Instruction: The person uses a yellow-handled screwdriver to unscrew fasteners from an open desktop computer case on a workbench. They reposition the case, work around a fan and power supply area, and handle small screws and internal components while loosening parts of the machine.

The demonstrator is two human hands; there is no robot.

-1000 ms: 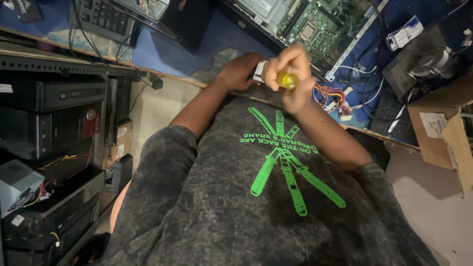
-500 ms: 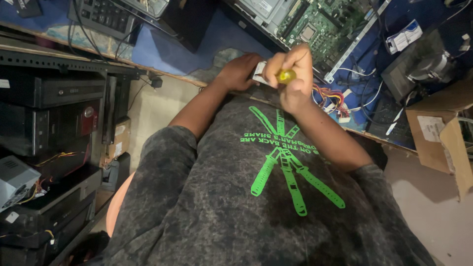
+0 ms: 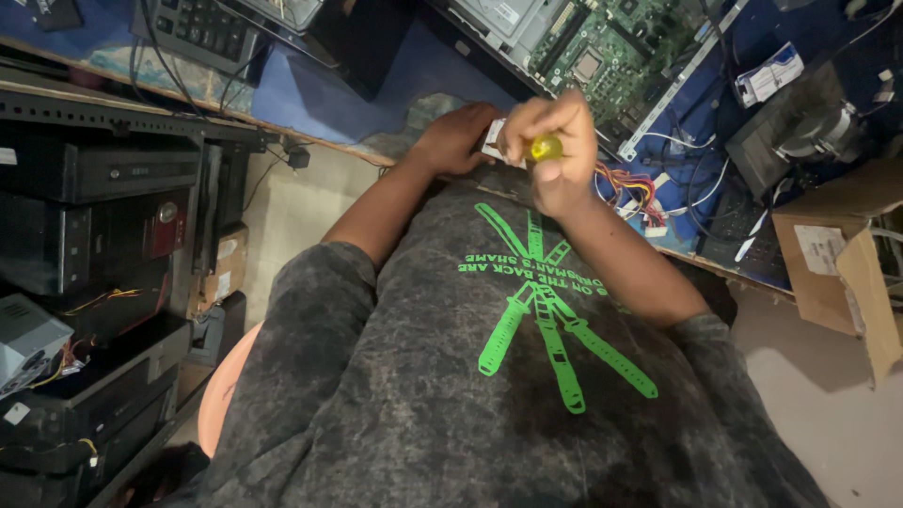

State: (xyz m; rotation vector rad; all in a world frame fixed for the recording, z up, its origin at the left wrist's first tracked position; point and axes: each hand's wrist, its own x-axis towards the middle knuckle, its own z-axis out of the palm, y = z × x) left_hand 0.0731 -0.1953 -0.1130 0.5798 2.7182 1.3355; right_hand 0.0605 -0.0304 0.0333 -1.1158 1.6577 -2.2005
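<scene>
The head view looks straight down my chest, over a dark grey shirt with a green print. My right hand (image 3: 555, 150) is closed round a screwdriver with a yellow handle (image 3: 545, 147), its shaft hidden under the fingers. My left hand (image 3: 456, 136) grips a small white and grey part (image 3: 496, 147) at the edge of the blue-covered bench (image 3: 310, 89). The two hands touch over that part, close to my chest.
An open computer chassis with a green circuit board (image 3: 611, 47) lies just beyond the hands, loose coloured wires (image 3: 630, 193) beside it. A keyboard (image 3: 193, 28) sits far left. Stacked black cases (image 3: 85, 226) stand at left, a cardboard box (image 3: 837, 263) at right.
Both hands stayed together on the part. My right hand shifted slightly on the screwdriver handle, as if turning it; the view moved a little.
</scene>
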